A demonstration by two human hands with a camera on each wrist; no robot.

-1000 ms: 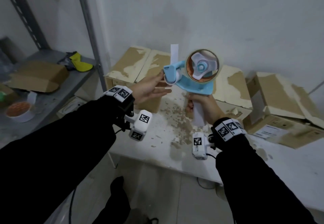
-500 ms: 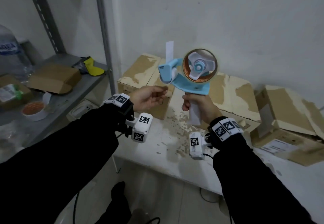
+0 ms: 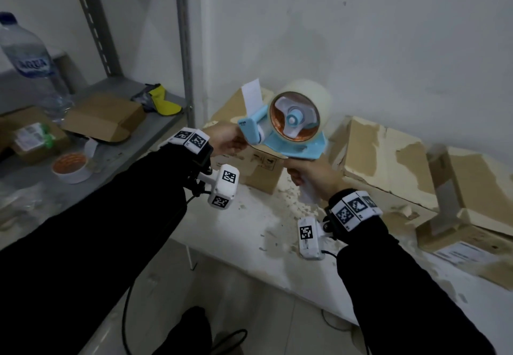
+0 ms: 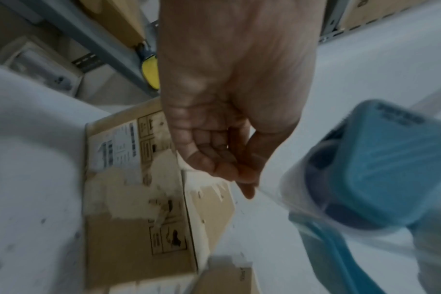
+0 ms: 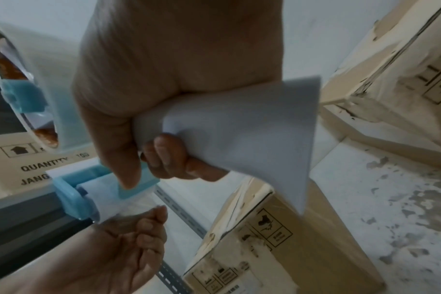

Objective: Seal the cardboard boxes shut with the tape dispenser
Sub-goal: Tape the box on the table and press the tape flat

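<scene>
The blue tape dispenser (image 3: 288, 129) is held raised in the air above the white table (image 3: 249, 232), clear of every box. Its white handle is enclosed by the right hand (image 3: 313, 178), whose fingers (image 5: 169, 157) are curled fully round it, with a sheet of white paper caught in the same grip. The left hand (image 3: 226, 140) is placed at the roller end of the dispenser; its fingertips (image 4: 239, 171) are drawn together against the thumb and appear to pinch the free edge of the clear tape (image 4: 285, 195), though blur prevents the contact from being confirmed. A roll of clear tape is seen mounted on the hub. The leftmost cardboard box (image 3: 258, 165) stands on the table just behind and below the dispenser, and further cardboard boxes (image 3: 388, 165) are ranged along the wall to the right. Their top flaps lie down, heavily scuffed with torn paper surface; no fresh strip of tape can be made out across any seam. It is judged that the sealing itself is not yet begun: the work stands at preparation of the tape end. Left to do are drawing out the tape, laying it along each box's centre seam, and cutting it off. A spare tape roll (image 3: 70, 167) and a water bottle (image 3: 29, 63) are noted on the metal shelf (image 3: 116, 143) at left.
</scene>
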